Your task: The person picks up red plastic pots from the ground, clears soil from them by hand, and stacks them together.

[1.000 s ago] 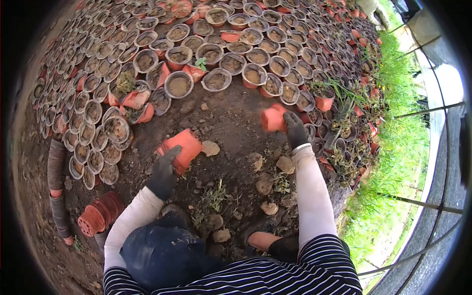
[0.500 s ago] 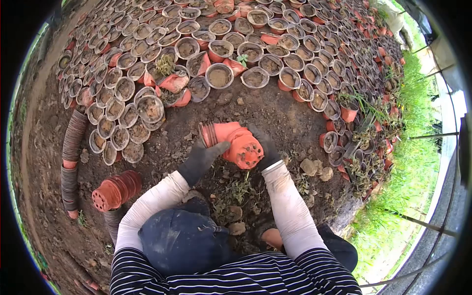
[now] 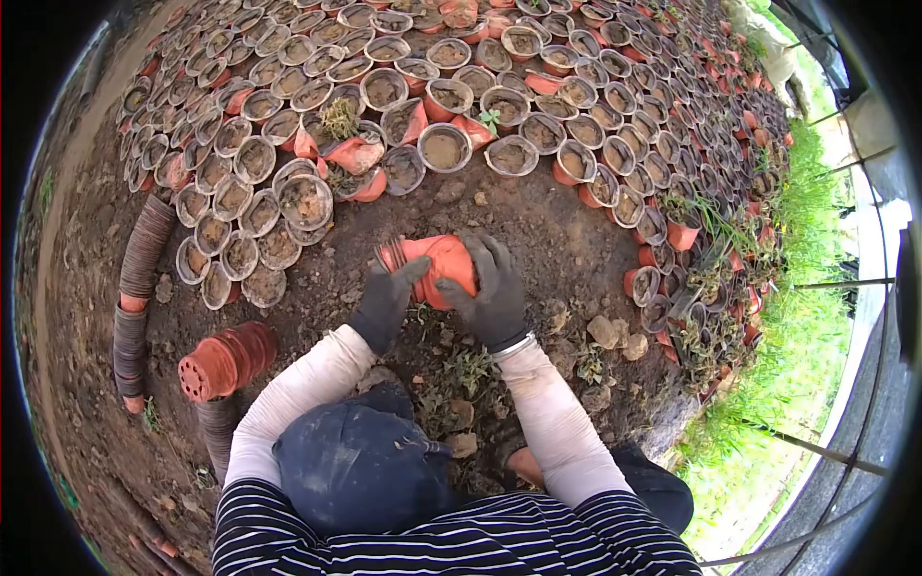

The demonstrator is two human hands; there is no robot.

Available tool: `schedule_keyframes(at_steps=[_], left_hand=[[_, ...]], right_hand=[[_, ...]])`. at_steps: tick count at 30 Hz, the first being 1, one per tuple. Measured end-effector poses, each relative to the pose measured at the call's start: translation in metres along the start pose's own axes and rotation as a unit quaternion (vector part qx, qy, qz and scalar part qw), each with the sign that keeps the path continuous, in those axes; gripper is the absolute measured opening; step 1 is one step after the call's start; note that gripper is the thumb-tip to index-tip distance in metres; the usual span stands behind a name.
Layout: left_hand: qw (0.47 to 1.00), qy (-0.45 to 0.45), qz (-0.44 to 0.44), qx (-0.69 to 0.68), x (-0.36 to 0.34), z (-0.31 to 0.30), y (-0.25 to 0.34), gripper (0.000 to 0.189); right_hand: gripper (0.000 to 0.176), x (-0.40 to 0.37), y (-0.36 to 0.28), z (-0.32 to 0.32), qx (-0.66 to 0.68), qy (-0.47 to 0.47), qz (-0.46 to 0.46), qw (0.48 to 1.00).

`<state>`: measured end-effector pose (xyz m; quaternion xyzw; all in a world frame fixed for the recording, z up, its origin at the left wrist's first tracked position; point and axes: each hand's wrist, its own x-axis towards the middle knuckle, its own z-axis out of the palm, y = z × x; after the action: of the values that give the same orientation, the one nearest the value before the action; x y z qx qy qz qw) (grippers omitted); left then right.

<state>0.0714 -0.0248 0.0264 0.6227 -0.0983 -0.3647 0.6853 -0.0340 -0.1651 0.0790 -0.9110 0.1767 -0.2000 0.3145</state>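
A short stack of soft red plastic nursery pots (image 3: 444, 257) is held between both hands above the bare soil. My left hand (image 3: 388, 300), in a dark glove, grips the stack's left and lower side, with its thumb across the front. My right hand (image 3: 492, 293), gloved the same way, wraps the right end, its fingers over the top and its thumb in front. The right end of the stack is hidden by that hand. Another stack of red pots (image 3: 230, 360), with holes in its base, lies to the left of my left forearm.
Rows of soil-filled pots (image 3: 445, 149) cover the ground ahead. Long nested pot stacks (image 3: 147, 252) lie at the left. Stones (image 3: 605, 332) and weeds (image 3: 471, 370) are near my right forearm. Grass (image 3: 768, 374) and a mesh barrier (image 3: 845, 480) border the right side.
My right hand has come around the right end of the pot stack, covering the holed base that showed before. My left hand still grips it. The view has shifted slightly.
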Motion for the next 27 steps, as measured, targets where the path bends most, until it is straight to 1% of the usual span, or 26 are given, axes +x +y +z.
schedule_keyframes(at_steps=[1,2,4,5,7,8,9,11,12,13,15,16,17,18,19,20,21,22,23,24,25,26,27], left_hand=[[0.998,0.0,-0.01,-0.054,0.002,0.0,-0.006,0.022],[0.997,-0.012,-0.028,-0.065,0.002,-0.003,-0.012,0.023],[0.993,-0.033,-0.065,-0.09,-0.001,0.004,0.007,0.024],[0.99,-0.021,-0.076,-0.118,0.001,0.006,0.007,0.025],[0.98,0.004,-0.099,-0.174,0.005,0.007,0.008,0.028],[0.985,0.004,-0.073,-0.153,0.004,0.006,0.009,0.029],[0.99,0.005,-0.047,-0.132,0.002,0.004,0.013,0.03],[0.995,0.004,-0.036,-0.097,0.0,0.0,0.024,0.032],[0.995,0.004,-0.053,-0.082,0.001,-0.002,0.03,0.032],[0.995,0.001,-0.069,-0.067,0.001,-0.003,0.034,0.033],[0.99,0.014,-0.073,-0.123,0.006,-0.002,0.028,0.033],[0.985,0.025,-0.078,-0.153,0.007,-0.003,0.02,0.034],[0.999,0.008,-0.022,-0.046,0.004,-0.01,0.007,0.034],[0.997,-0.014,0.039,0.063,0.005,-0.021,-0.005,0.035],[0.998,-0.025,0.037,0.047,0.006,-0.022,-0.011,0.036],[0.998,-0.036,0.036,0.031,0.009,-0.022,-0.016,0.037],[0.993,-0.033,-0.031,-0.112,0.009,-0.014,-0.012,0.038],[0.962,-0.027,-0.098,-0.253,0.011,-0.007,-0.009,0.039],[0.994,-0.067,-0.039,-0.078,0.005,-0.008,-0.007,0.04],[0.995,-0.101,0.008,0.012,0.0,-0.006,0.002,0.04],[0.989,-0.132,0.047,0.057,-0.001,-0.002,0.009,0.04],[0.985,-0.162,0.049,0.032,0.0,0.004,0.015,0.04],[0.976,-0.194,-0.008,-0.101,0.0,0.011,0.021,0.04]], right_hand=[[0.062,0.003,0.002,-0.003,0.021,-0.003,0.004,1.0],[0.058,0.005,0.004,-0.006,0.042,-0.006,0.007,0.999],[0.05,0.012,0.009,-0.018,0.076,-0.01,0.036,0.996],[0.045,0.015,0.013,-0.024,0.092,-0.012,0.049,0.994],[0.041,0.016,0.025,-0.037,0.081,-0.012,0.142,0.986],[0.039,0.016,0.031,-0.043,0.075,-0.012,0.189,0.979],[0.039,0.017,0.042,-0.046,0.056,0.012,0.144,0.988],[0.038,0.02,0.072,-0.046,0.019,0.06,0.051,0.997],[0.04,0.02,0.081,-0.047,-0.077,0.025,0.016,0.997],[0.042,0.015,0.087,-0.051,-0.127,-0.011,0.021,0.992],[0.045,0.021,0.091,-0.058,-0.228,-0.077,0.023,0.97],[0.05,0.026,0.089,-0.064,-0.22,0.012,0.007,0.975],[0.051,0.026,0.088,-0.067,-0.212,0.014,-0.003,0.977],[0.052,0.029,0.088,-0.069,-0.204,0.021,-0.013,0.979],[0.054,0.031,0.09,-0.073,-0.198,0.034,-0.024,0.979],[0.055,0.025,0.102,-0.072,-0.218,-0.074,0.058,0.971],[0.056,0.029,0.097,-0.075,-0.153,-0.032,0.05,0.986],[0.056,0.032,0.092,-0.073,-0.086,0.006,0.039,0.996],[0.057,0.026,0.084,-0.069,-0.015,0.037,0.037,0.999],[0.055,0.025,0.077,-0.06,0.078,0.078,0.048,0.993],[0.056,0.027,0.063,-0.054,0.103,0.08,0.041,0.991],[0.057,0.03,0.045,-0.05,0.127,0.084,0.034,0.988],[0.059,0.031,0.032,-0.045,0.151,0.087,0.026,0.984]])
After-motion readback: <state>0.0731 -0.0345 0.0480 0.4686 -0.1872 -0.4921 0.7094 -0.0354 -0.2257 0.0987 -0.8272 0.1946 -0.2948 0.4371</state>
